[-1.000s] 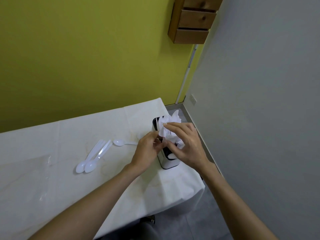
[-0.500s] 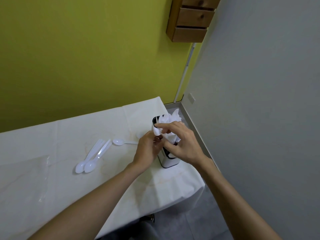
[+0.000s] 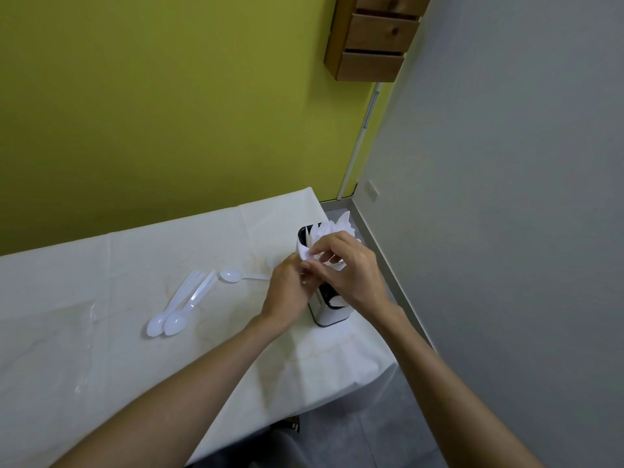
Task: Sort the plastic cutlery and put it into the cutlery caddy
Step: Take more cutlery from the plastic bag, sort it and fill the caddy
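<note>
Cutlery sorting on the counter [image 3: 84,383].
Two spoons [image 3: 169,324] and a single spoon [image 3: 231,275] are shown at nine o'clock of the cutlery caddy [image 3: 329,315]. The left hand [image 3: 290,292] is curled beside it, its hold not discernible; a white cutlery piece [image 3: 306,254] is pinched above the caddy by the right hand [image 3: 351,275].

— How do our arms look from up here?
— Bare along all we can see of them. The left forearm [image 3: 189,383] and the right forearm [image 3: 449,383] run uncovered from the bottom edge to the wrists.
— And our hands?
— The left hand [image 3: 287,292] and the right hand [image 3: 351,275] are bare as well. We can make out a short-trimmed thumbnail on the left one.
</note>
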{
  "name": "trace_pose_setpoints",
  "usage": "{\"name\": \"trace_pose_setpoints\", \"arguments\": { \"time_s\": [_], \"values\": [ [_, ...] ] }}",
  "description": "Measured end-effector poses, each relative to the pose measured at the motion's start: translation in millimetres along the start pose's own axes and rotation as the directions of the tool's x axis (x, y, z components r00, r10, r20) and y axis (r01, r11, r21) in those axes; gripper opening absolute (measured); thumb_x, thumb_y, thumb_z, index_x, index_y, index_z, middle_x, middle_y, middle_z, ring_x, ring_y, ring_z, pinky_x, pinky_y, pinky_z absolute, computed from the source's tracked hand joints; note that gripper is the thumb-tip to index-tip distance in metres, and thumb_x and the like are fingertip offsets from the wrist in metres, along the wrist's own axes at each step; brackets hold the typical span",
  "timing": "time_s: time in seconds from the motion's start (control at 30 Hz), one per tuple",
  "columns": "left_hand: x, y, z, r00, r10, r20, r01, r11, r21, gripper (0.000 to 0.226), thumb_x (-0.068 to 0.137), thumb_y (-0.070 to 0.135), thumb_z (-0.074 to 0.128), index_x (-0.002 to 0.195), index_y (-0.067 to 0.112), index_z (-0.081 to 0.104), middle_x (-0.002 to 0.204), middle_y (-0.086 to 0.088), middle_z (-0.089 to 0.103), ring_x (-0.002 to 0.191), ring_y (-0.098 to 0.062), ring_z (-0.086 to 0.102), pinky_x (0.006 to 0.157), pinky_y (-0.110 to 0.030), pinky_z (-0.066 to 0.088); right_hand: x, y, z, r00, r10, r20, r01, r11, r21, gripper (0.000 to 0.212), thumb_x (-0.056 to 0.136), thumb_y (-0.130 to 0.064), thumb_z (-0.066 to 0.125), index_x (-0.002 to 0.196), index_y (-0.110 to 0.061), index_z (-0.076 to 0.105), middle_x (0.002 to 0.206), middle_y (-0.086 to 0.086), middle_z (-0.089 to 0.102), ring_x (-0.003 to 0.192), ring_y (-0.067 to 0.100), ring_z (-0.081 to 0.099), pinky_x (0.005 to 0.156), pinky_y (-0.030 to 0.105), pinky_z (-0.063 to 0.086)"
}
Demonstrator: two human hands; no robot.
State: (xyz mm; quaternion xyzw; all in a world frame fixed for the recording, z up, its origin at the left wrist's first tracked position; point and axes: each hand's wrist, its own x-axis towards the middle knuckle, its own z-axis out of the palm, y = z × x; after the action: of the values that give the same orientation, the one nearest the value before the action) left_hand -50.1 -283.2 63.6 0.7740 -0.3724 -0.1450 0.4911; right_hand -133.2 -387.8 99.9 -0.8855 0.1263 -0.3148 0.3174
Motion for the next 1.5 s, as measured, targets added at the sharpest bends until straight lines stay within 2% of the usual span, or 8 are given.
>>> {"name": "trace_pose_setpoints", "arguments": {
  "time_s": [0.17, 0.37, 0.67, 0.9, 1.1, 1.3, 1.4, 1.5],
  "values": [
    [1.6, 0.9, -1.3, 1.000, -0.013, 0.022, 0.014, 0.998, -0.063, 0.017, 0.089, 0.017, 0.064, 0.105, 0.019, 0.067, 0.087, 0.010, 0.067, 0.077, -0.001, 0.064, 0.066, -0.011, 0.047, 1.8, -4.1, -1.7, 0.999, 0.045, 0.009, -0.044, 0.999, -0.017, 0.021, 0.080, -0.020, 0.078, 0.097, -0.014, 0.067, 0.088, -0.007, 0.070, 0.075, 0.009, 0.064, 0.068, 0.033, 0.054],
    [4.4, -7.8, 3.8, 0.999, -0.045, 0.001, 0.045, 0.999, -0.026, 0.019, 0.080, 0.021, 0.076, 0.095, 0.017, 0.064, 0.086, 0.002, 0.064, 0.075, -0.011, 0.064, 0.072, -0.024, 0.054, 0.5, -1.5, -18.7, 0.985, 0.135, -0.103, -0.130, 0.990, 0.059, 0.052, 0.082, -0.010, 0.074, 0.130, -0.021, 0.055, 0.085, -0.006, 0.063, 0.073, 0.006, 0.063, 0.072, 0.012, 0.051],
    [0.3, -8.0, 2.8, 0.999, -0.022, 0.044, 0.027, 0.994, -0.109, 0.024, 0.078, 0.010, 0.077, 0.100, 0.015, 0.067, 0.088, 0.011, 0.060, 0.078, -0.002, 0.063, 0.072, -0.010, 0.051, -35.5, 26.1, -11.7, 1.000, 0.000, -0.005, -0.001, 0.963, -0.269, 0.028, 0.082, -0.017, 0.076, 0.108, -0.012, 0.069, 0.106, -0.002, 0.069, 0.091, 0.019, 0.059, 0.079, 0.032, 0.051],
    [-2.2, -20.3, 2.0, 0.999, 0.034, 0.040, -0.032, 0.998, -0.049, 0.029, 0.081, 0.002, 0.072, 0.109, 0.012, 0.068, 0.096, 0.000, 0.062, 0.082, -0.008, 0.064, 0.077, -0.014, 0.053, -46.0, 27.6, -10.7, 0.991, -0.045, 0.128, 0.086, 0.938, -0.335, 0.044, 0.101, -0.023, 0.043, 0.140, -0.004, 0.049, 0.145, 0.007, 0.051, 0.137, 0.017, 0.045, 0.117, 0.038, 0.031],
    [-9.0, -29.0, -7.8, 0.999, 0.032, 0.029, -0.030, 0.998, -0.052, 0.035, 0.085, 0.000, 0.066, 0.116, 0.015, 0.067, 0.100, 0.001, 0.062, 0.086, -0.006, 0.063, 0.082, -0.011, 0.051, -48.1, 25.5, -9.5, 0.965, -0.095, 0.244, 0.203, 0.860, -0.469, 0.048, 0.103, -0.033, 0.035, 0.143, -0.008, 0.047, 0.149, 0.005, 0.045, 0.143, 0.016, 0.033, 0.120, 0.039, 0.022],
    [-20.7, -57.4, -35.2, 0.994, -0.056, -0.091, 0.056, 0.998, 0.005, 0.022, 0.088, 0.003, 0.065, 0.107, 0.014, 0.068, 0.098, 0.004, 0.063, 0.082, -0.004, 0.065, 0.075, -0.010, 0.050, -20.9, -10.9, 32.3, 0.965, -0.252, 0.072, 0.262, 0.923, -0.283, 0.035, 0.091, 0.002, 0.055, 0.125, 0.000, 0.063, 0.130, 0.011, 0.063, 0.121, 0.023, 0.058, 0.104, 0.029, 0.045],
    [-34.2, -85.2, -53.2, 0.968, -0.184, -0.172, 0.197, 0.979, 0.058, 0.018, 0.088, 0.004, 0.064, 0.104, 0.012, 0.068, 0.099, 0.001, 0.066, 0.082, -0.009, 0.064, 0.072, -0.010, 0.047, -18.4, -22.1, 74.6, 0.976, -0.103, 0.194, 0.148, 0.961, -0.233, 0.035, 0.085, 0.000, 0.055, 0.117, -0.006, 0.067, 0.112, 0.007, 0.070, 0.101, 0.026, 0.064, 0.077, 0.035, 0.056],
    [-47.4, -114.3, -74.0, 0.900, -0.369, -0.232, 0.397, 0.913, 0.089, 0.017, 0.088, 0.006, 0.064, 0.104, 0.010, 0.067, 0.101, -0.003, 0.066, 0.093, -0.020, 0.062, 0.080, -0.027, 0.051, -15.8, -13.0, 113.1, 0.844, 0.318, 0.432, -0.181, 0.927, -0.328, 0.034, 0.093, -0.013, 0.052, 0.126, -0.007, 0.056, 0.117, 0.013, 0.064, 0.110, 0.033, 0.056, 0.084, 0.043, 0.050]
  ]
}}
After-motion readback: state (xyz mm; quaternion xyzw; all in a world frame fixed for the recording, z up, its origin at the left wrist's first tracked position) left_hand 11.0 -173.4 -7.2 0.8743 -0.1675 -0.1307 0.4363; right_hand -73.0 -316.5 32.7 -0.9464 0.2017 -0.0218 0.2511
